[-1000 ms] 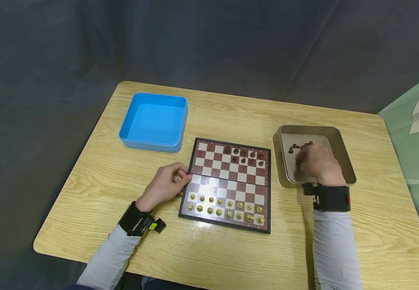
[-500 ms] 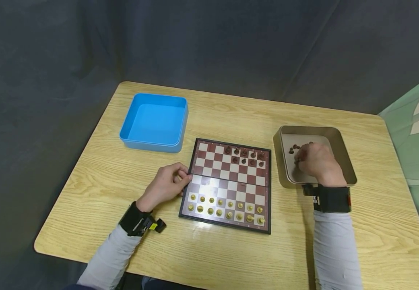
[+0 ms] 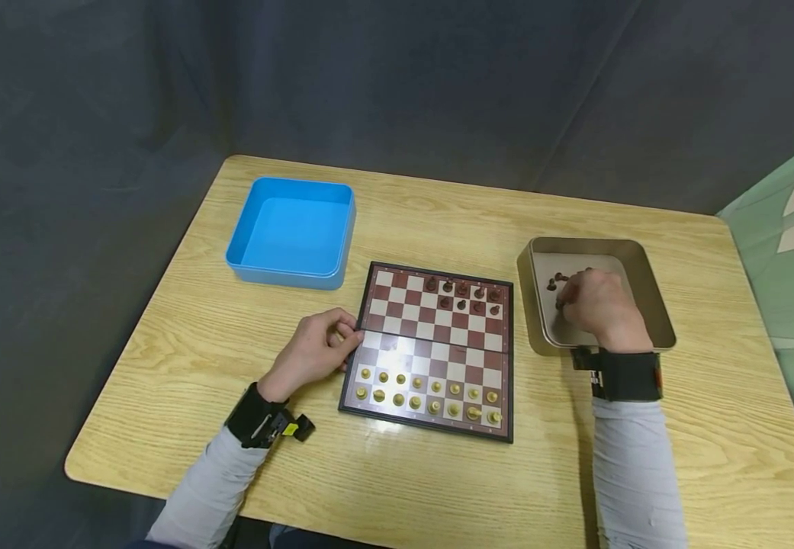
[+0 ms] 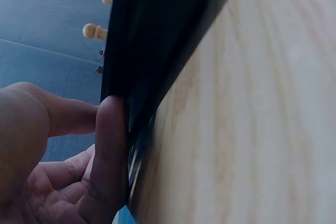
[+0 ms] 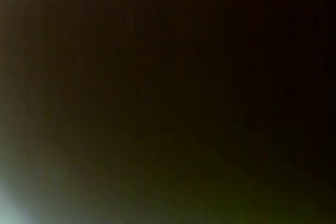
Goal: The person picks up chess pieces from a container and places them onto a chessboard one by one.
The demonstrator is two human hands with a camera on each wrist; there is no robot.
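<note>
In the head view a folding chessboard lies on the table. Yellow chess pieces fill the two near rows, and several dark red pieces stand at its far right. My left hand pinches the board's left edge at the fold; in the left wrist view, a finger lies along the black side with the thumb at the top. My right hand reaches down into a metal tin, fingers bent among loose dark pieces. Its fingertips are hidden, so I cannot tell whether it holds a piece.
A blue box, open at the top, stands at the back left of the wooden table. The tin is just right of the board, its walls around my right hand. A dark curtain hangs behind the table. The right wrist view is nearly black.
My right hand has shifted slightly left inside the tin, among the dark pieces. My left hand and the board have stayed put.
</note>
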